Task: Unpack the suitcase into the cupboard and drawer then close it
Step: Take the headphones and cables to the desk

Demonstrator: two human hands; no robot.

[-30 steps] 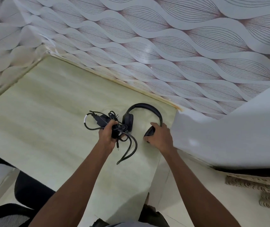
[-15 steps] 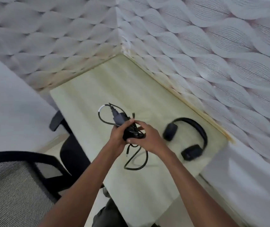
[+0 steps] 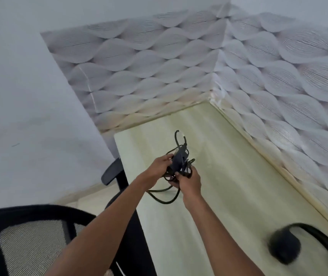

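Observation:
A tangled black charger with cables (image 3: 179, 159) hangs above the pale wooden desk (image 3: 229, 176). My left hand (image 3: 159, 166) grips the adapter block from the left side. My right hand (image 3: 189, 180) holds the bundled cords just below it, and a loop of cable droops down toward the desk. Black headphones (image 3: 290, 246) lie on the desk at the lower right, blurred and partly cut off by the frame edge. No suitcase, cupboard or drawer is in view.
A black mesh office chair (image 3: 29, 236) stands at the lower left, its armrest (image 3: 112, 171) at the desk's left edge. Wave-patterned wallpaper (image 3: 278, 96) covers the walls behind and right of the desk. A plain white wall (image 3: 19, 96) rises on the left.
My right hand left the headphones on the desk and joined my left hand on the charger bundle. The view swung left, so the headphones now sit at the lower right.

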